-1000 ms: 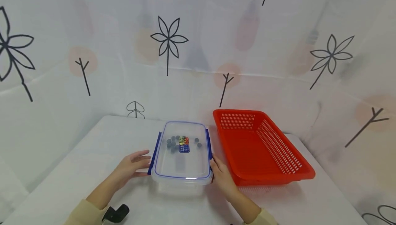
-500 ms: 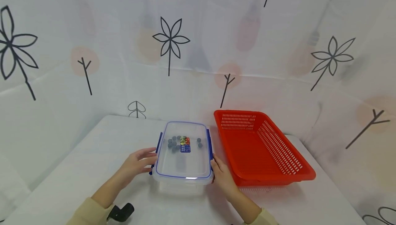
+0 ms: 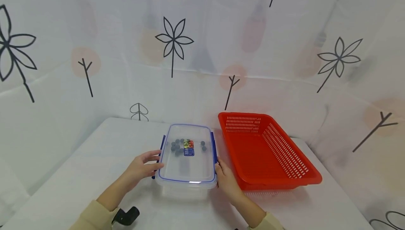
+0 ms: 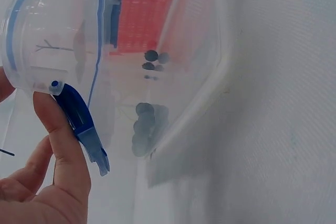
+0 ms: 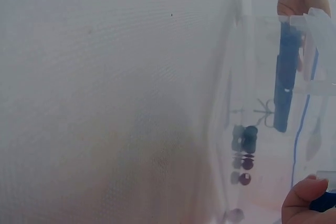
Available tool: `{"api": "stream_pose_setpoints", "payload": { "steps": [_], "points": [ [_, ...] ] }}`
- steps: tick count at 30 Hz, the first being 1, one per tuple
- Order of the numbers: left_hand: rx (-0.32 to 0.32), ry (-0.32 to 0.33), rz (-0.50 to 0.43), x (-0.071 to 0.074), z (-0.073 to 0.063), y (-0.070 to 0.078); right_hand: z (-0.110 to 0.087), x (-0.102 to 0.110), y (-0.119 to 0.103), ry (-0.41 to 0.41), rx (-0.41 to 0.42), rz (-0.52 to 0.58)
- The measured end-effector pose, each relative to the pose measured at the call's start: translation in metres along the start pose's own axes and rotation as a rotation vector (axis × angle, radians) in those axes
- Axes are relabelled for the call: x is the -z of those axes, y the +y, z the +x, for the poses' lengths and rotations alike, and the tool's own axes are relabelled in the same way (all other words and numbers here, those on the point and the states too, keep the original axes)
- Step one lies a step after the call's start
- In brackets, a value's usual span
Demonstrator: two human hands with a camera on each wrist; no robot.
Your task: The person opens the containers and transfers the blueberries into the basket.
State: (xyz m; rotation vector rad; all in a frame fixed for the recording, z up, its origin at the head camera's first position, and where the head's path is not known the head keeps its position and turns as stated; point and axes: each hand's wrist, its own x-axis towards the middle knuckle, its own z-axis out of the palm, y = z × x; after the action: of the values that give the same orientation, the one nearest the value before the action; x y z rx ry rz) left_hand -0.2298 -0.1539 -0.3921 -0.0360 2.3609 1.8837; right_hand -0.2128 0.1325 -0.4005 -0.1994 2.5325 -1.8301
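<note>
A clear plastic food container (image 3: pixel 186 166) with a blue-rimmed lid and a fruit sticker stands on the white table. Through it show several small dark balls (image 4: pixel 144 121) that look like blueberries. My left hand (image 3: pixel 140 168) holds the container's left side, its thumb over the lid's edge. In the left wrist view, the forefinger touches the blue latch (image 4: pixel 79 114), which slants outward from the lid. My right hand (image 3: pixel 227 182) grips the opposite side at the right latch (image 3: pixel 214 147); its thumb (image 5: pixel 310 187) shows in the right wrist view, the other fingers mostly hidden.
A red plastic basket (image 3: pixel 253 156) with slotted walls stands right of the container, close to my right hand. Behind the table (image 3: pixel 104 142) hangs a white cloth (image 3: pixel 202 93) printed with plants. A black device (image 3: pixel 126 216) sits at my left wrist.
My left hand has moved right, from beside the container onto its left edge, with the thumb now over the lid. The right hand, container and basket stay in place.
</note>
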Motion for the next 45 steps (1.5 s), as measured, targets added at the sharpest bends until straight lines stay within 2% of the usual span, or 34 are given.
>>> {"api": "stream_pose_setpoints", "payload": {
  "steps": [6, 12, 18, 28, 34, 39, 45],
  "points": [
    [0.004, 0.014, 0.001, -0.001, -0.002, 0.002, 0.001, -0.001, 0.0, 0.018, 0.039, 0.007],
    [0.012, 0.018, -0.004, 0.001, -0.002, 0.001, 0.004, -0.004, 0.015, 0.04, -0.001, 0.094],
    [0.01, 0.003, -0.031, -0.001, 0.003, -0.003, 0.001, -0.006, 0.027, 0.025, 0.002, 0.093],
    [0.008, 0.007, -0.052, 0.0, 0.001, -0.003, -0.008, 0.001, 0.011, 0.054, -0.042, -0.001],
    [0.001, 0.002, -0.041, 0.001, -0.001, -0.004, -0.014, 0.001, 0.003, 0.044, -0.042, 0.039],
    [-0.034, -0.067, -0.024, 0.005, -0.002, -0.006, -0.014, 0.001, 0.002, -0.021, -0.038, 0.061],
    [-0.122, -0.236, 0.062, 0.012, -0.009, -0.003, -0.01, 0.002, 0.002, -0.086, -0.018, -0.012]
  ]
}}
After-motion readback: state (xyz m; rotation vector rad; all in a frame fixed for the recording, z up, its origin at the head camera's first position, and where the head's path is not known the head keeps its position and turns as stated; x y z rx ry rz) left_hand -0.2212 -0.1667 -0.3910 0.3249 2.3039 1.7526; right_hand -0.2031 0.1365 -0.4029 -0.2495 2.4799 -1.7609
